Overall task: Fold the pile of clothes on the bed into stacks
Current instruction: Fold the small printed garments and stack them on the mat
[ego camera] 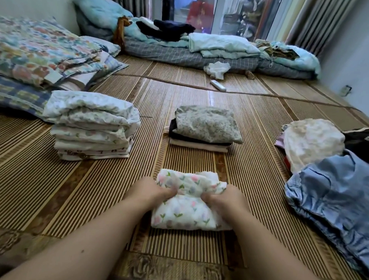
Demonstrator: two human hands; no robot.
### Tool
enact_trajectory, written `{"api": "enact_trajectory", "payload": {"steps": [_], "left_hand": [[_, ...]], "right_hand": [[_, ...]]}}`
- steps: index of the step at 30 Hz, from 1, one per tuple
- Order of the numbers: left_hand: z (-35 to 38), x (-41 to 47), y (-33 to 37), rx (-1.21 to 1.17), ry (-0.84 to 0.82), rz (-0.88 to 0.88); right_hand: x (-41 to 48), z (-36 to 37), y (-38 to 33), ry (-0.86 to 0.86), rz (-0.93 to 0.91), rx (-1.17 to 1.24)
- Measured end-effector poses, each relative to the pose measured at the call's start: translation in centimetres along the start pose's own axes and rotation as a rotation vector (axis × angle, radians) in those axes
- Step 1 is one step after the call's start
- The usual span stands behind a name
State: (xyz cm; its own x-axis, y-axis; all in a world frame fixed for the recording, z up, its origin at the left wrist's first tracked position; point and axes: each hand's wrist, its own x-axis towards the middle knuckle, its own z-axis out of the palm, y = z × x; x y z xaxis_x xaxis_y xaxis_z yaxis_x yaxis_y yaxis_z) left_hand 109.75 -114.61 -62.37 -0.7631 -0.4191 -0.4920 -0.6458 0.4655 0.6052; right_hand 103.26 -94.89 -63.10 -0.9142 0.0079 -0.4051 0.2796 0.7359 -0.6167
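A white garment with a tulip print (186,212) lies partly folded on the bamboo mat (92,199) right in front of me. My left hand (154,191) and my right hand (225,198) both grip its bunched upper part, fingers curled into the cloth. A tall stack of folded white printed clothes (93,127) stands to the left. A smaller stack topped by a grey floral piece (205,126) sits straight ahead. Unfolded clothes lie at the right: a blue ruffled garment (335,201) and a cream lace one (312,141).
Floral pillows and a quilt (39,51) lie at the far left. Teal blankets and dark clothes (204,43) are heaped on a checked mattress at the back. A white remote (218,85) and a crumpled white cloth (217,69) rest on the mat.
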Motion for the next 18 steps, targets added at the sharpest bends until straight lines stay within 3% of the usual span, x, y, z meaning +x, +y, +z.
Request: {"api": "enact_trajectory", "payload": {"steps": [4, 6, 9, 12, 14, 18], "left_hand": [[0.7, 0.5, 0.7, 0.130, 0.092, 0.061], [1.1, 0.6, 1.1, 0.023, 0.098, 0.088], [1.0, 0.4, 1.8, -0.343, 0.026, 0.082], [0.3, 0.3, 2.3, -0.775, -0.271, -0.074], [0.0, 0.3, 2.6, -0.903, -0.388, -0.127], [-1.2, 1.4, 5.0, -0.996, -0.326, 0.016]], "right_hand": [[0.6, 0.5, -1.3, 0.031, -0.008, -0.129], [0.6, 0.4, -1.6, 0.018, -0.044, -0.117], [0.1, 0.1, -1.2, -0.040, -0.098, 0.179], [-0.3, -1.0, -0.7, -0.218, -0.076, 0.573], [-0.5, -1.8, -0.6, -0.246, -0.092, 0.669], [0.0, -4.8, -2.3, -0.248, -0.195, 0.832]]}}
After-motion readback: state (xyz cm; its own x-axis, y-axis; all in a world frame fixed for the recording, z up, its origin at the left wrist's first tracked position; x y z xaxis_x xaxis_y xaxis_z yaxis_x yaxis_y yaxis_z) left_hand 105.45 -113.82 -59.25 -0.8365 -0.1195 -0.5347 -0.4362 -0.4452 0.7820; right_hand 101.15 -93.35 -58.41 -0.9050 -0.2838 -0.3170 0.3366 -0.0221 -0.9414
